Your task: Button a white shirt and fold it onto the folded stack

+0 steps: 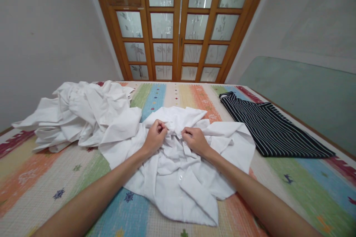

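Note:
A white button-up shirt (178,189) lies rumpled in front of me, with a few small buttons showing down its middle. My left hand (156,137) is closed, its fingers pinching the shirt's fabric just left of the centre. Close by on the other side, my right hand (195,140) is also closed on the cloth, beside a button. A small gap separates the two hands. Folds hide exactly which part of the shirt each set of fingertips grips.
A heap of white garments (91,114) sits at the left, touching the shirt. Folded black-and-white striped clothing (272,129) lies at the right. A striped, patterned cloth (78,189) covers the surface. Wooden doors with glass panes (178,26) stand beyond the far edge.

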The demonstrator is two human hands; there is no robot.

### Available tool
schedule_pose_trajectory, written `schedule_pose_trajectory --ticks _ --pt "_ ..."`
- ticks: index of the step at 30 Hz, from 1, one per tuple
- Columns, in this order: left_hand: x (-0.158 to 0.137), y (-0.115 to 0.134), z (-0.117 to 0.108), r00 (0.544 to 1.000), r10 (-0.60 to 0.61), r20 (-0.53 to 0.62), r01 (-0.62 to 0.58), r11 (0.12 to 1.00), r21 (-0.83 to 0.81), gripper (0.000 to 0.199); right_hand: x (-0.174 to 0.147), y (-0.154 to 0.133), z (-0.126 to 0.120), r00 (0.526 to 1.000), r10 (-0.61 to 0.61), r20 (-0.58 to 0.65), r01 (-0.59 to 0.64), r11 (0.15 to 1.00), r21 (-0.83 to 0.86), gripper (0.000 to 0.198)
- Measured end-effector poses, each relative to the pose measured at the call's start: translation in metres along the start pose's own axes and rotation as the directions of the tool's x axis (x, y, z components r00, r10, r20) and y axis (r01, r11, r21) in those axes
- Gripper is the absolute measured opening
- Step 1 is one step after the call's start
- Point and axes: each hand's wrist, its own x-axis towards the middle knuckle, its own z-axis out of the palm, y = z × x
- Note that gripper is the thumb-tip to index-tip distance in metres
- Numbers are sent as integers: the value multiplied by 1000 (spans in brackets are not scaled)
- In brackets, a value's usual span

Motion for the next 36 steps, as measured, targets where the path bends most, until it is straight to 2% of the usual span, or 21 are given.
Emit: schedule_pose_trajectory --ticks 1,3,6,8,10,12,14,16,20,22,25,27,29,33,36 --pt "0 1 -1 1000 -29 5 30 999 -39 16 1 4 -2 999 5 -34 -10 988 -157 17" --pt "1 5 -5 998 -60 18 62 994 -92 23 3 11 -6 990 49 -135 -102 901 -423 16" --pt "6 13 -13 999 -42 -7 40 989 -141 29 6 17 -14 952 46 -302 -223 782 -582 20" --pt "9 19 -18 999 -30 -14 26 982 -185 30 9 16 -19 938 -35 -345 -189 783 -593 21" --pt "10 24 -21 999 -25 28 31 973 -228 30 11 12 -22 934 -122 -335 -93 823 -561 17" --pt "8 29 -21 994 -16 105 41 969 -242 29 11 7 -21 943 -200 -264 45 866 -498 8" --pt "3 33 -18 982 3 187 39 975 -219 29 10 1 -17 947 -277 -161 185 883 -431 16" --pt "-3 35 -14 970 33 241 6 987 -158 29 9 -2 -12 939 -337 -74 283 875 -392 23" --pt "-11 35 -7 958 112 263 -141 985 96 28 7 1 -6 929 -367 -39 332 877 -347 9" --pt "-11 34 -6 953 144 265 -219 936 277 32 7 4 -5 933 -356 -55 326 900 -290 13" --pt "-9 32 -7 950 147 275 -276 806 523 32 7 6 -5 932 -361 -37 348 917 -194 13" --pt "-9 30 -7 949 143 280 -293 724 624 24 6 5 -4 922 -386 6 382 911 -158 13" --pt "-10 27 -6 940 188 285 -337 649 682 21 4 3 -3 911 -409 45 411 900 -142 14" --pt "-15 19 -2 863 371 343 -493 466 735 17 2 -1 -1 901 -429 64 434 891 -131 15" --pt "-17 16 0 802 456 385 -556 336 760 13 1 -3 1 887 -454 89 462 871 -168 18"
